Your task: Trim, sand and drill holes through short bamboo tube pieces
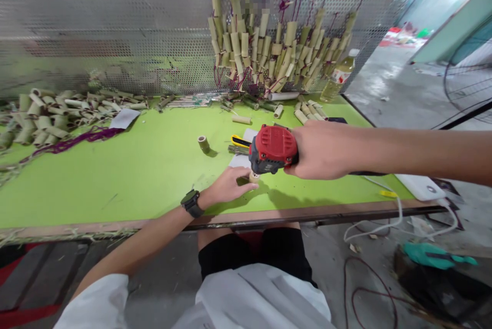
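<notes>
The right hand (pixel 323 149) has its fingers wrapped round a red and black drill (pixel 274 144). From what shows, the fingers are closed on the grip, though the far side of the hand is hidden. The back of the drill faces up, so its nose most likely points down at the table (pixel 165 170). The nose itself is out of sight, so I can't tell if it touches anything.

The left hand (pixel 230 184) is low on the table. Its thumb and a finger are a little apart, with a small bamboo piece (pixel 254 177) between their tips — it looks like a pinch, maybe to stop the piece from rolling or spinning. That piece is on the near part of the table, just under the drill, which hides some of it. The hand comes in from the side, which seems a good way to keep most of it out from under the drill.

A yellow knife (pixel 237 140) lies just past the drill, close enough to grab. Another bamboo tube (pixel 203 144) stands up on its end by itself. The big pile of bamboo (pixel 42 119) is far off to the left, near purple string (pixel 86 137) — perhaps so the middle has room to work. More bamboo hangs in bunches (pixel 290 37) at the back, up against a metal screen (pixel 154 21) full of holes.
</notes>
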Motion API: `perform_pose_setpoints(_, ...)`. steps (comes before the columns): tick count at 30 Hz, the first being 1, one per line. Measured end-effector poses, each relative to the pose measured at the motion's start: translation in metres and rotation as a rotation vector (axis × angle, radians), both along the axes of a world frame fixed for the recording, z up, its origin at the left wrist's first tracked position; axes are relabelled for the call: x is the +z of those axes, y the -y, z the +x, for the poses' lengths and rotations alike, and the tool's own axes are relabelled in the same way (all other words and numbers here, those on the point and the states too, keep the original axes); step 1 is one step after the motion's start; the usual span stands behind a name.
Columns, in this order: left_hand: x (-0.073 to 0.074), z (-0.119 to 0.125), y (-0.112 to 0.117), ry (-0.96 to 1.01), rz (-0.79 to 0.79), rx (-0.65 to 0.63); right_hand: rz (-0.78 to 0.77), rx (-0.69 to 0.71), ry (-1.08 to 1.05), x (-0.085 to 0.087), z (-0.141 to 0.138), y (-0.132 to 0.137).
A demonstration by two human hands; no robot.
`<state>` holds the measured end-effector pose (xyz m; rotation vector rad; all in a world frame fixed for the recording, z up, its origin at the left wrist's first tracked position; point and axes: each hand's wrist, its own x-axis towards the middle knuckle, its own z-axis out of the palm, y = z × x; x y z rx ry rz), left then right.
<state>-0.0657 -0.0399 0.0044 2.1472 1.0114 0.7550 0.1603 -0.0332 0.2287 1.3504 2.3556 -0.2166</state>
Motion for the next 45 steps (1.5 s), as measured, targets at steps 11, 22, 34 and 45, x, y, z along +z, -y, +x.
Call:
perform_pose_setpoints(11, 0.005, 0.001, 0.001, -0.025, 0.029, 0.009, -0.002, -0.057, 0.059, 0.005, -0.005, -0.002)
perform_pose_setpoints(22, -0.002, -0.002, -0.001, 0.005, 0.074, -0.020, 0.015, -0.070, 0.077, 0.003, -0.008, 0.009)
perform_pose_setpoints(34, 0.003, 0.000, 0.001, -0.012, 0.043, -0.005, 0.057, -0.064, 0.102, 0.002, -0.009, 0.016)
perform_pose_setpoints(45, 0.005, 0.001, 0.002, -0.029, 0.022, 0.001, 0.049, -0.093, 0.095, 0.000, -0.007, 0.019)
